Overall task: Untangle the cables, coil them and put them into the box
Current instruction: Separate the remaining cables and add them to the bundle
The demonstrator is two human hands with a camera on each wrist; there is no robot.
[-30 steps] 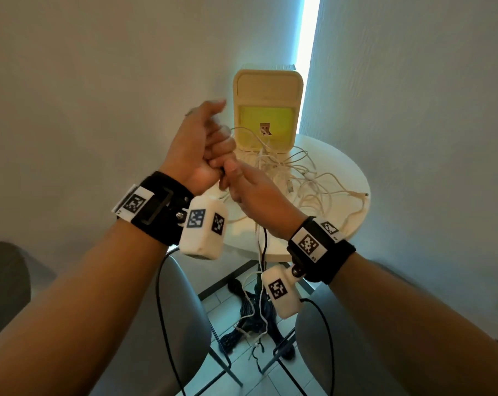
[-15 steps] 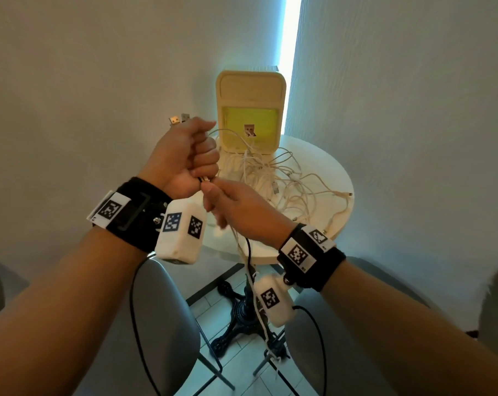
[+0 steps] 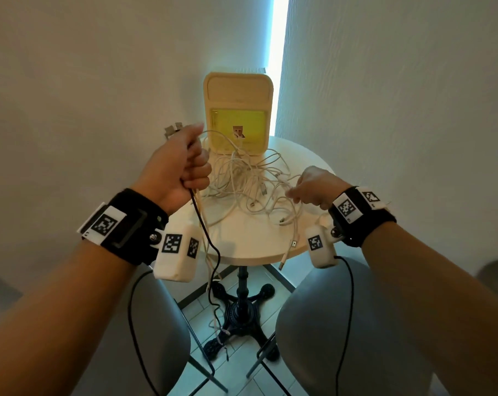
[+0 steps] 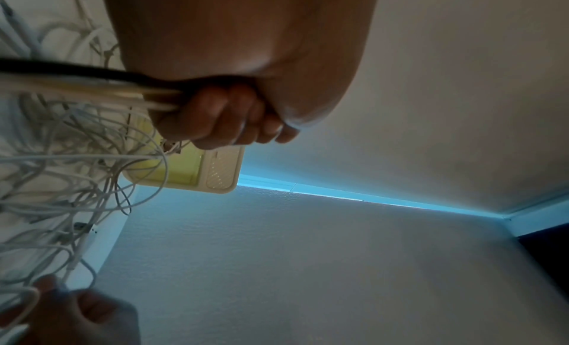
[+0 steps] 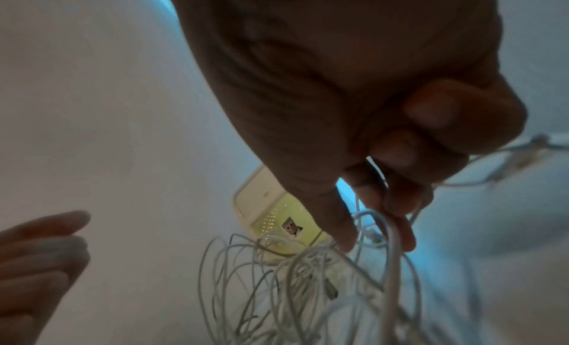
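Right hand point(image 3: 313, 185) now apart from left hand point(image 3: 175, 164)

Round table point(image 3: 253, 247), grey chairs point(image 3: 336, 332), white walls point(image 3: 99, 81)

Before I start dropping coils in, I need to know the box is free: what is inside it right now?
The box stands open at the table's far edge. Its yellow interior shows only a small picture sticker. The tangled white cables lie in front, hiding its lowest part.

Café-like corner: small round pedestal table point(image 3: 250, 247), grey chairs point(image 3: 327, 324), tiled floor point(image 3: 236, 364).
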